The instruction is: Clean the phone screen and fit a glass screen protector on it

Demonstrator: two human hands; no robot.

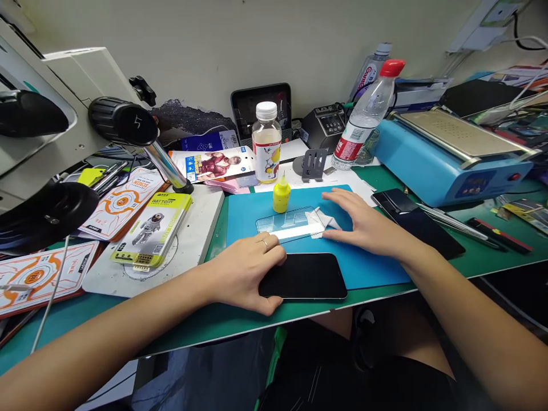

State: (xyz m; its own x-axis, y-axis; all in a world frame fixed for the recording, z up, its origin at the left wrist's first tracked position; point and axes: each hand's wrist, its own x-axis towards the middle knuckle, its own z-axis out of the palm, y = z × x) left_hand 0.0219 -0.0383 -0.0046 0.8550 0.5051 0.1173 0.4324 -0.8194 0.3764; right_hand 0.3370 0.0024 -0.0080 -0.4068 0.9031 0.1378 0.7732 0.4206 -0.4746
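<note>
A black smartphone (310, 278) lies face up at the front edge of the blue mat (372, 271). My left hand (254, 268) grips its left end, thumb along the near edge and fingers curled over the far side. Behind it, a clear glass screen sheet (286, 221) rests flat on the mat. A crumpled white wipe (322, 219) lies at the sheet's right end. My right hand (359, 222) is held beside the wipe with thumb and fingers spread, holding nothing that I can see. A small yellow dropper bottle (281, 195) stands just beyond the sheet.
Right of the mat lie another dark phone (417, 220) and tweezers (458, 225), before a blue heating-plate machine (445, 165). Drink bottles (267, 145) stand behind. At left, a microscope stand (165, 160) rises over a white base (192, 237) with battery packets (152, 228).
</note>
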